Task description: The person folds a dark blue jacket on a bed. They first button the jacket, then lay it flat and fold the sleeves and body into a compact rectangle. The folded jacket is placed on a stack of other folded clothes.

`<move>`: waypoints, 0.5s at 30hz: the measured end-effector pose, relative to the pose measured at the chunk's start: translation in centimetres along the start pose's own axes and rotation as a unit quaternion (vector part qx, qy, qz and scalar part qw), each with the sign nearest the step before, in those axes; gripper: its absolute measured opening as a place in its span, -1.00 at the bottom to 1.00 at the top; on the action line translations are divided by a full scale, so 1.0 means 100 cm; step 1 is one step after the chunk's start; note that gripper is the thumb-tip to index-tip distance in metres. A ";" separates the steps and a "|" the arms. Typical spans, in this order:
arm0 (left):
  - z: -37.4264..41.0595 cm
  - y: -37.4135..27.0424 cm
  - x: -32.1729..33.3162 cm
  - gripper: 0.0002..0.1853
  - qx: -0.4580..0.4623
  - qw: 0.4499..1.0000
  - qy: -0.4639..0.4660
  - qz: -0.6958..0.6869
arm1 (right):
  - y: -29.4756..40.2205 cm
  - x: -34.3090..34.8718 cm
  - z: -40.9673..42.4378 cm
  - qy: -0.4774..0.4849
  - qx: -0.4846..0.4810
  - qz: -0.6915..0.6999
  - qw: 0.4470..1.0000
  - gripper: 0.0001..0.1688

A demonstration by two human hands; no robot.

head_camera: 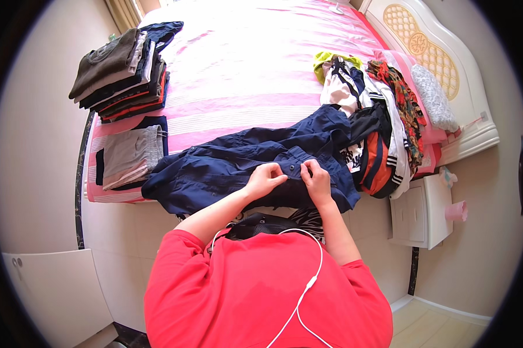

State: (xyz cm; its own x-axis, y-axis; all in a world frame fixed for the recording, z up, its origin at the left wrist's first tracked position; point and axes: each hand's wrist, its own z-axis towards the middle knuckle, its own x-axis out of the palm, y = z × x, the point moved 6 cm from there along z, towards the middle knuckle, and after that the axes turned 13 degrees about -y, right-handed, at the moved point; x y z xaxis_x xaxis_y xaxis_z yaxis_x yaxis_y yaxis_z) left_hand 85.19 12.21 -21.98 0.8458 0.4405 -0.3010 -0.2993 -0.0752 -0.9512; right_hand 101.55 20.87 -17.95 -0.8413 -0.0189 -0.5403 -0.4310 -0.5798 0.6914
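A dark navy garment with buttons is spread along the near edge of the bed, rumpled, its edge hanging toward me. My left hand pinches the garment's edge with thumb and fingertips, just left of a round button. To the right of that button, my right hand pinches the fabric in the same way. Both hands are close together near an elastic-looking gathered part of the garment. At the left lie folded grey shorts on darker folded cloth, touching or very near the garment's left end.
A tall stack of folded clothes stands on the bed's left side. Loose clothes are heaped at the right beside a grey-white cushion and the headboard. A white bedside cabinet stands at the right; white earphone cable hangs over my chest.
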 end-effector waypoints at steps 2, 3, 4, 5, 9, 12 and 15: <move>0.003 0.026 -0.021 -0.75 -0.011 0.999 -0.043 0.022 | -0.001 -0.008 0.003 -0.010 -0.004 -0.023 1.000 -0.82; 0.005 0.033 -0.034 -0.76 -0.009 0.999 -0.041 0.018 | -0.007 -0.016 0.005 -0.015 0.008 -0.017 1.000 -0.81; 0.005 0.042 -0.048 -0.76 -0.027 0.998 -0.052 0.003 | -0.013 -0.020 0.005 -0.017 0.008 -0.017 1.000 -0.81; 0.004 0.052 -0.061 -0.77 -0.044 0.997 -0.063 -0.013 | -0.020 -0.022 0.005 -0.020 0.007 -0.017 1.000 -0.80; -0.007 0.060 -0.111 -0.79 -0.031 0.990 -0.121 0.058 | -0.032 -0.025 0.004 -0.020 0.016 -0.019 0.999 -0.78; -0.017 0.072 -0.144 -0.77 -0.048 0.979 -0.177 0.083 | -0.035 -0.023 0.007 -0.006 0.029 -0.024 0.999 -0.78; -0.031 0.073 -0.180 -0.76 -0.046 0.953 -0.263 0.141 | -0.040 -0.024 0.008 -0.009 0.018 -0.036 0.999 -0.78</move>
State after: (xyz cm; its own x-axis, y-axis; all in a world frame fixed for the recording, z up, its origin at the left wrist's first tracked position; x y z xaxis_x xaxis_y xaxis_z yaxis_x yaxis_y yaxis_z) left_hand 69.12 0.92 -23.73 0.3923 0.7773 -0.4918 -0.4216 -0.3232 -0.8472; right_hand 105.05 23.86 -19.04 -0.8134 0.0365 -0.5805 -0.5014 -0.5501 0.6679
